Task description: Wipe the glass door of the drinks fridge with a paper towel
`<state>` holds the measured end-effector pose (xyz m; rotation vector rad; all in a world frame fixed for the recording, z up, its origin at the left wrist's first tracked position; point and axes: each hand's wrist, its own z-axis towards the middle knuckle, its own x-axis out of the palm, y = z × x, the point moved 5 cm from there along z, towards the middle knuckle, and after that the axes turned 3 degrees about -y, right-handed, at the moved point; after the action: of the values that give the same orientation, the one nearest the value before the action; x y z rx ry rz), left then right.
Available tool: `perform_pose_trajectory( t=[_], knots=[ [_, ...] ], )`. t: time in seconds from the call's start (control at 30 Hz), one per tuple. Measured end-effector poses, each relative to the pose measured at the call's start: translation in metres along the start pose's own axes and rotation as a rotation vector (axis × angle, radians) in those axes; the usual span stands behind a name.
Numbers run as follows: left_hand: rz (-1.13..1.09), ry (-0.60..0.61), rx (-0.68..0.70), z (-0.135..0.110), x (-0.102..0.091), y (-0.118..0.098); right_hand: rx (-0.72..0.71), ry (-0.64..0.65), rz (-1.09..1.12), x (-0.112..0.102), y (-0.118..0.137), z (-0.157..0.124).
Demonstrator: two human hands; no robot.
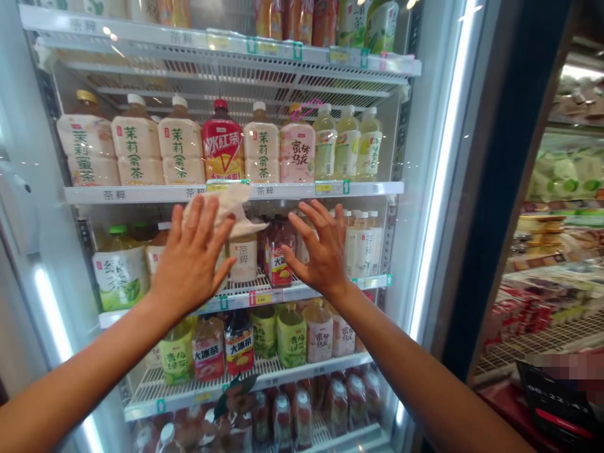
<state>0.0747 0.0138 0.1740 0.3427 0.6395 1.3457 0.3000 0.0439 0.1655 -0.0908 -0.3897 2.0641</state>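
A lit glass-door cooler (441, 189) stands beside shelves (552, 277) of packaged food.

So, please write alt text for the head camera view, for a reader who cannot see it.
Bare left hand and right hand spread against a glass fridge door, the left on a crumpled beige cloth, before rows of plastic tea bottles.

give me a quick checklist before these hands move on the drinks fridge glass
Crumpled cream cloth under the left hand: ok, fingers lie over it
Right hand free: ok, fingers spread, holding nothing
Both hands touching the glass door: cannot tell from this view
Glass free of smears: cannot tell, glare streaks cross it
Red-labelled tea bottle behind the glass upright: ok
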Motion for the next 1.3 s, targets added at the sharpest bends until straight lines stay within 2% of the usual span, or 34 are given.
perform_pose_trajectory(
  t=[0.1, 0.13, 0.27, 0.3, 0.4, 0.43, 0.47, 0.53, 0.57, 0.6, 0.7, 0.73, 0.83, 0.87, 0.97, 1.0, 1.03, 1.1, 1.13, 1.17, 1.2, 1.27, 1.3],
  knots=[
    [-0.029, 0.072, 0.205, -0.014, 0.003, -0.007, -0.009, -0.038, 0.037, 0.003, 0.012, 0.003],
    [-0.033, 0.084, 0.224, -0.017, 0.003, -0.006, -0.016, -0.056, 0.045, 0.003, 0.014, 0.003],
    [0.007, -0.014, -0.052, -0.022, -0.004, 0.017, -0.036, -0.103, 0.027, 0.001, 0.017, 0.000],
    [0.006, -0.016, -0.034, -0.024, -0.004, 0.016, -0.036, -0.095, 0.018, 0.001, 0.017, 0.000],
    [-0.021, 0.056, 0.191, -0.027, 0.001, 0.003, -0.012, -0.039, -0.014, 0.005, 0.015, -0.001],
    [-0.021, 0.063, 0.196, -0.028, 0.002, 0.003, -0.002, -0.013, -0.023, 0.007, 0.014, 0.000],
    [-0.013, 0.048, 0.137, -0.027, 0.001, 0.006, 0.003, 0.018, -0.028, 0.009, 0.014, 0.000],
    [0.007, -0.019, -0.065, -0.025, -0.002, 0.017, 0.000, 0.077, -0.026, 0.013, 0.014, 0.001],
    [0.008, -0.042, -0.111, -0.024, -0.003, 0.020, -0.004, 0.097, -0.021, 0.014, 0.014, 0.001],
    [-0.001, -0.039, -0.084, -0.022, -0.003, 0.018, -0.007, 0.106, -0.017, 0.014, 0.014, 0.001],
    [-0.038, 0.020, 0.115, -0.019, 0.000, 0.008, -0.004, 0.101, -0.023, 0.014, 0.014, 0.001],
    [-0.035, 0.014, 0.096, -0.017, 0.000, 0.008, -0.003, 0.098, -0.028, 0.014, 0.013, 0.001],
    [0.002, -0.078, -0.143, -0.015, -0.002, 0.017, -0.008, 0.093, -0.036, 0.013, 0.013, 0.001],
    [0.002, -0.083, -0.125, -0.015, -0.002, 0.014, -0.011, 0.090, -0.035, 0.013, 0.013, 0.001],
    [-0.037, -0.009, 0.202, -0.018, 0.002, -0.004, -0.016, 0.080, -0.026, 0.013, 0.013, 0.000],
    [-0.044, -0.001, 0.240, -0.019, 0.001, -0.005, -0.017, 0.074, -0.025, 0.013, 0.013, 0.000],
    [-0.041, -0.007, 0.190, -0.018, 0.000, 0.000, -0.019, 0.068, -0.025, 0.012, 0.014, 0.000],
    [-0.018, -0.064, -0.061, -0.016, -0.004, 0.016, -0.026, 0.056, -0.028, 0.011, 0.014, 0.000],
    [-0.010, -0.078, -0.140, -0.016, -0.005, 0.020, -0.032, 0.051, -0.027, 0.011, 0.014, 0.000],
    [-0.012, -0.070, -0.125, -0.017, -0.004, 0.020, -0.040, 0.045, -0.023, 0.010, 0.015, -0.001],
    [-0.028, -0.040, -0.019, -0.017, -0.003, 0.014, -0.046, 0.040, -0.017, 0.009, 0.015, -0.001],
    [-0.073, 0.053, 0.285, -0.022, 0.000, 0.000, -0.062, 0.028, 0.002, 0.006, 0.016, -0.002],
    [-0.085, 0.086, 0.360, -0.025, -0.001, -0.001, -0.070, 0.021, 0.013, 0.005, 0.017, -0.002]
  ],
)
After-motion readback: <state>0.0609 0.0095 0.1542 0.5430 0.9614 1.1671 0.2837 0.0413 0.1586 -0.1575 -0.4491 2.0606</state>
